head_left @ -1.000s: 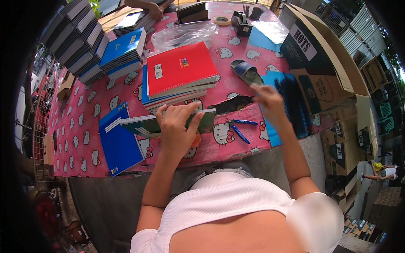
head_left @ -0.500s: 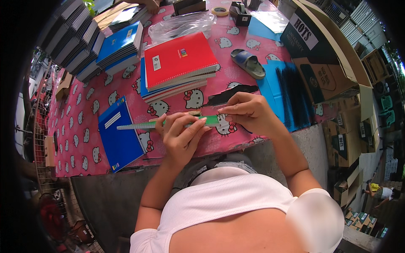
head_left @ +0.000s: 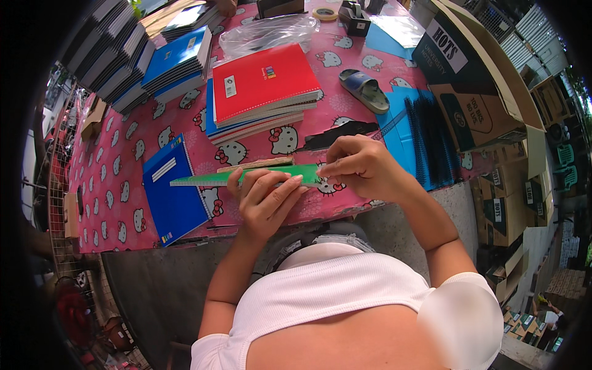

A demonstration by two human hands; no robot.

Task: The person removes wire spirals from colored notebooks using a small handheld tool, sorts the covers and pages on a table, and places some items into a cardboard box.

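Observation:
A green-covered notebook point(head_left: 213, 178) is held nearly edge-on above the near edge of the table, its page edges toward me. My left hand point(head_left: 264, 200) is closed around its middle, fingers over the front and fingertips near the right part. My right hand point(head_left: 365, 161) is pinched at the notebook's right end; whatever sits between thumb and forefinger is too small to make out. Just behind the notebook lies a strip of wood point(head_left: 271, 163). To the left, a blue spiral notebook point(head_left: 179, 206) lies on the table.
Red and blue notebooks point(head_left: 265, 83) are stacked ahead, with taller notebook stacks point(head_left: 111, 58) at far left. Black spiral coils point(head_left: 428, 139) lie on blue sheets at right, near a slipper point(head_left: 364, 90) and cardboard boxes point(head_left: 475, 111). A tape dispenser point(head_left: 354, 20) stands at the back.
The green notebook has tilted, so more of its green cover shows. More of the wooden strip behind it is visible. My hands stay in nearly the same place.

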